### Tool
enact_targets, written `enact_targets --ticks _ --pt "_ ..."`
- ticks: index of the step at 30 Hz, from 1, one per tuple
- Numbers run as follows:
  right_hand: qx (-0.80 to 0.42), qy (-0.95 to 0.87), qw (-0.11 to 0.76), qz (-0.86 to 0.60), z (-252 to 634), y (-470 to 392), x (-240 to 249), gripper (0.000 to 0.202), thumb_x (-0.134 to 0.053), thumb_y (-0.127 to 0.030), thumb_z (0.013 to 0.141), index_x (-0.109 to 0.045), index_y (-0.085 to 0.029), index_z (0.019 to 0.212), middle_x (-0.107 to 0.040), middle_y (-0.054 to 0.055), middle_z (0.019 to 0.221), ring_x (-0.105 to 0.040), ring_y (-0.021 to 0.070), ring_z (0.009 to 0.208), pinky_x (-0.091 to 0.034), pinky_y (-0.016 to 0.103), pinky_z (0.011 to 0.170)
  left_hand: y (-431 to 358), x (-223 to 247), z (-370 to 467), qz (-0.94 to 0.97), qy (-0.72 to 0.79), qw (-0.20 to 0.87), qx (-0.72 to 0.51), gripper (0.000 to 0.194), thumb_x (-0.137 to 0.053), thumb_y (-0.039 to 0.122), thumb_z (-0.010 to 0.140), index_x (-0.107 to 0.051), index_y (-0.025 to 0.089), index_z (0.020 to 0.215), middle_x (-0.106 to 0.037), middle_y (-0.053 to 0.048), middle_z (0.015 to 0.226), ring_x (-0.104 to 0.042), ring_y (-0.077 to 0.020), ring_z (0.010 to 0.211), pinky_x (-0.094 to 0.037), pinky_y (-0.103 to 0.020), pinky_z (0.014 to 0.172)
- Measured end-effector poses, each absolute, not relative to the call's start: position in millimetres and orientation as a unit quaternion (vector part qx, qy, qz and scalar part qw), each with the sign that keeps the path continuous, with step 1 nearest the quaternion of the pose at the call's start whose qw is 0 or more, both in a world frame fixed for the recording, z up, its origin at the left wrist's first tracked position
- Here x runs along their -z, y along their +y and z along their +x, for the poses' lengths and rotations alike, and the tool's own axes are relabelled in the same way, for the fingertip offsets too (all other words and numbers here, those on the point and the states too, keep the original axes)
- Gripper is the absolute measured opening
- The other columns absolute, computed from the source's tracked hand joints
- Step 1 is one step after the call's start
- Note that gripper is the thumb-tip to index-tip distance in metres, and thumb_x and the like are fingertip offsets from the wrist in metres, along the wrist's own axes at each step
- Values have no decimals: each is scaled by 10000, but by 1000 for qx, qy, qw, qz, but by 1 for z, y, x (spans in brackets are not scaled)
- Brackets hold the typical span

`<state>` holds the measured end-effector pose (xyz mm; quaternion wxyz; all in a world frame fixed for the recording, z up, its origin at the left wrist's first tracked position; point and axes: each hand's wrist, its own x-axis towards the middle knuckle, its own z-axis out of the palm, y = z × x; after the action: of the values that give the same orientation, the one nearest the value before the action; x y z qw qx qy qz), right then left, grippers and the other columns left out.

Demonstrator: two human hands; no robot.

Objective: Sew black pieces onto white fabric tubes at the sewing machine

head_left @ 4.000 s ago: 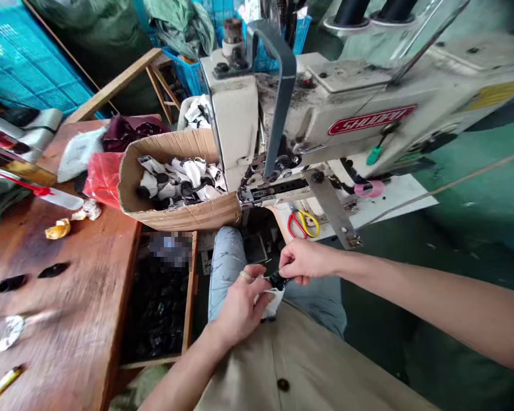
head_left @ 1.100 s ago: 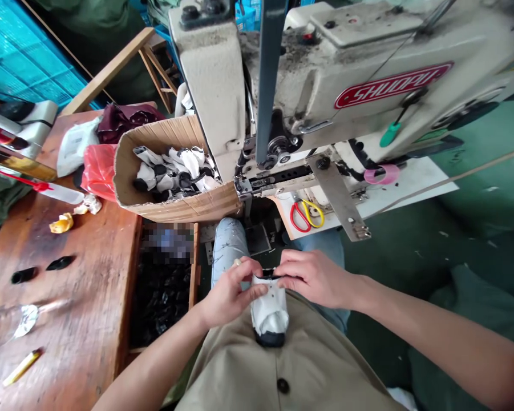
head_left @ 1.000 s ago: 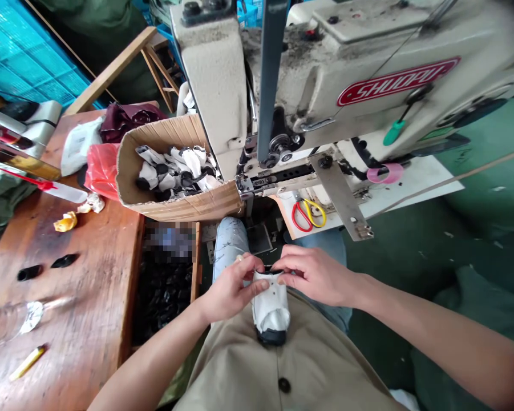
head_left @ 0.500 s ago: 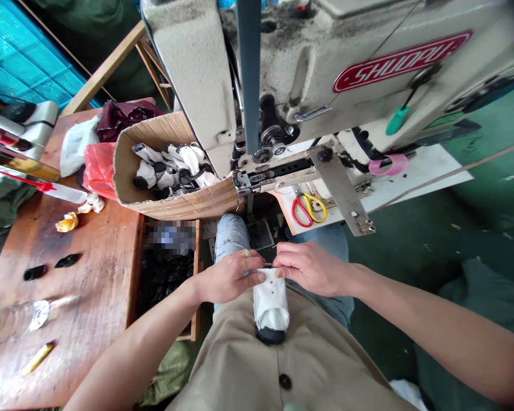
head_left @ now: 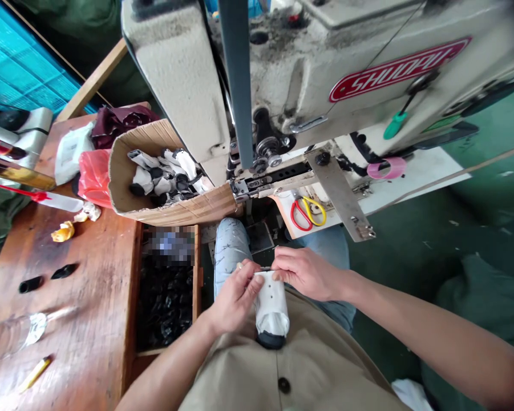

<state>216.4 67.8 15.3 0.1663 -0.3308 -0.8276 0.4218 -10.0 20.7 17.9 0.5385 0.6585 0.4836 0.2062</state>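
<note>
Close to my lap is a small white tube-shaped piece (head_left: pixel 272 302) with a black rounded end turned towards me and a few tiny dark holes on its upper side. My left hand (head_left: pixel 238 294) pinches the left side of its far edge between thumb and fingers. On the other corner of that edge, my right hand (head_left: pixel 304 274) has its fingers closed. A thin dark rim shows between both hands; the inside of the piece is hidden.
A sewing machine (head_left: pixel 308 74) stands ahead, with red-and-yellow-handled scissors (head_left: pixel 308 214) on its bed. A cardboard box (head_left: pixel 175 212) holds several similar white-and-black pieces. Left are a wooden table (head_left: pixel 98 274) and a drawer (head_left: pixel 195 274) of black pieces.
My left hand has turned and slid lower along the left side of the piece, thumb now pointing up. My right hand stays at its corner. The view has shifted slightly.
</note>
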Motion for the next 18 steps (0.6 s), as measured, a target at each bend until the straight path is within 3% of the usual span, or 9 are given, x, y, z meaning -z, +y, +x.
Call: enact_targets --ticks 6,10,18 --pt "-492 -738 267 -376 189 82 -3 439 -465 -500 1040 -627 -168 803 -547 11 769 -537 129 712 -404 240 654 53 -17 -23 615 540 520 -245 330 -416 451 1033 -536 184 882 -532 -19 827 -497 -159 769 -424 -267 668" --pt "-580 -636 295 -415 161 99 2 435 -453 -550 1025 -618 -181 867 -575 -14 697 -516 108 569 -400 230 558 114 -34 -55 633 496 562 -192 341 -491 483 990 -570 169 884 -527 12 745 -466 -122 652 -388 -223 566" --pt "-656 -483 387 -433 126 140 5 444 -584 -615 930 -631 -176 889 -642 -2 723 -596 108 519 -473 219 504 207 -60 -74 670 451 577 -124 399 -598 531 889 -623 145 788 -599 -10 683 -541 -130 614 -439 -225 543"
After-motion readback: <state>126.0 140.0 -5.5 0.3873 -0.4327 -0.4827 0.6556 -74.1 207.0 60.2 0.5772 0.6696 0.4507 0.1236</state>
